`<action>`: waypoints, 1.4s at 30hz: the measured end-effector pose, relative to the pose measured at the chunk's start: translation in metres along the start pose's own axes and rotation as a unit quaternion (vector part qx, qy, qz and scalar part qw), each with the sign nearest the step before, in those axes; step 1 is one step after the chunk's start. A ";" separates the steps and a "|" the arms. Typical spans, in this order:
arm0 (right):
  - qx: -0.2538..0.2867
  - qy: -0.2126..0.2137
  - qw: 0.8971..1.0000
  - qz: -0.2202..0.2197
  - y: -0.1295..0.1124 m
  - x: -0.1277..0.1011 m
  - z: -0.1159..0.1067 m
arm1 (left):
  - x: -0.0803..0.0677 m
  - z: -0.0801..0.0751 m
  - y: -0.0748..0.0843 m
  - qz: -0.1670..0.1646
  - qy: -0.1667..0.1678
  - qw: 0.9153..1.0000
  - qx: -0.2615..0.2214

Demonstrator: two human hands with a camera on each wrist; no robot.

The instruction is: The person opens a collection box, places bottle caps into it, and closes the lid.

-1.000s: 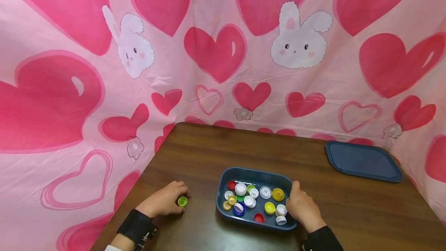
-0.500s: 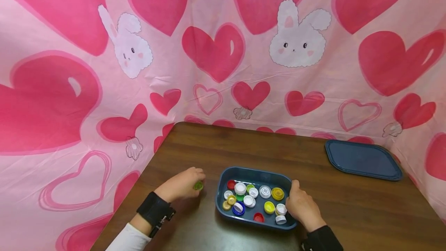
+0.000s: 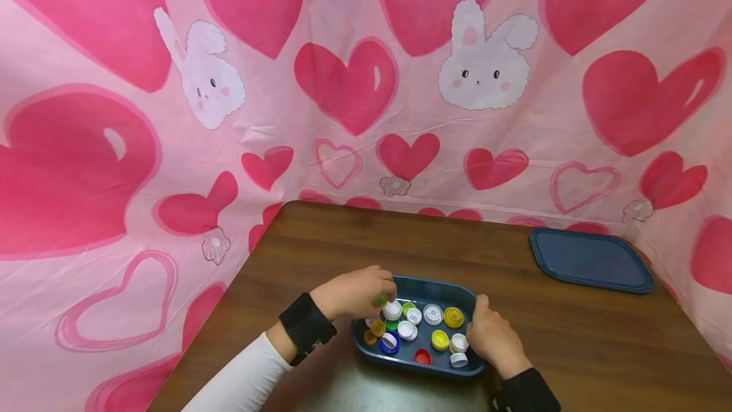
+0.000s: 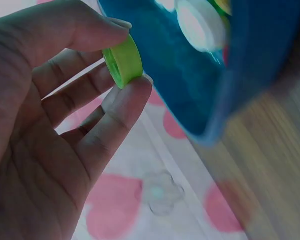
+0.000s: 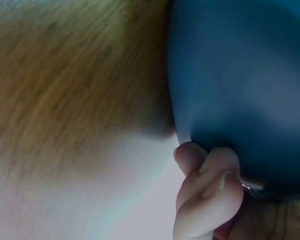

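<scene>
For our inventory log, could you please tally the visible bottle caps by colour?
White plastic bottle caps: 6
Green plastic bottle caps: 3, one in the left hand
Yellow plastic bottle caps: 2
Gold plastic bottle caps: 2
Red plastic bottle cap: 1
Blue plastic bottle cap: 1
Total: 15 visible; more may be hidden.

No readable text, label or number shows anywhere

Bare table [image 3: 354,240] behind the tray [image 3: 434,286] — lid [image 3: 589,260] blocks far right.
</scene>
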State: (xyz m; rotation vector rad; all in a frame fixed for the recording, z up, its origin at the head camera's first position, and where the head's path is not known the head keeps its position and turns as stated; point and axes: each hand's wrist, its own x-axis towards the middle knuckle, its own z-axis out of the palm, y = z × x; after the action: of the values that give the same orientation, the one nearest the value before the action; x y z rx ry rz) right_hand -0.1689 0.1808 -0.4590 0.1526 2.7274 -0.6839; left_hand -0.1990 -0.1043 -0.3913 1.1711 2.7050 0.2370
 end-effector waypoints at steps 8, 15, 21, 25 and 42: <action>0.001 -0.005 1.000 0.007 -0.001 0.001 0.001 | 0.023 0.007 0.027 0.064 -0.063 0.995 0.037; 0.002 -0.007 1.000 0.006 0.000 0.001 0.001 | 0.031 0.015 0.043 0.098 -0.107 0.989 0.022; 0.003 -0.009 1.000 0.007 0.000 0.001 0.001 | 0.035 0.018 0.046 0.116 -0.121 0.986 0.020; 0.001 -0.008 1.000 0.007 0.000 0.001 0.001 | 0.035 0.018 0.046 0.124 -0.126 0.984 0.010; 0.006 -0.002 1.000 0.002 -0.001 0.000 0.001 | 0.001 0.013 0.004 -0.038 0.082 0.996 -0.006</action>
State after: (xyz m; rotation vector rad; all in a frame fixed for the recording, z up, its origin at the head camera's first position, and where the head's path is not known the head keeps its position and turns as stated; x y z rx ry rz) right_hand -0.1685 0.1794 -0.4596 0.1590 2.7196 -0.7005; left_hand -0.1936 -0.0999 -0.4031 1.0876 2.8778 0.3505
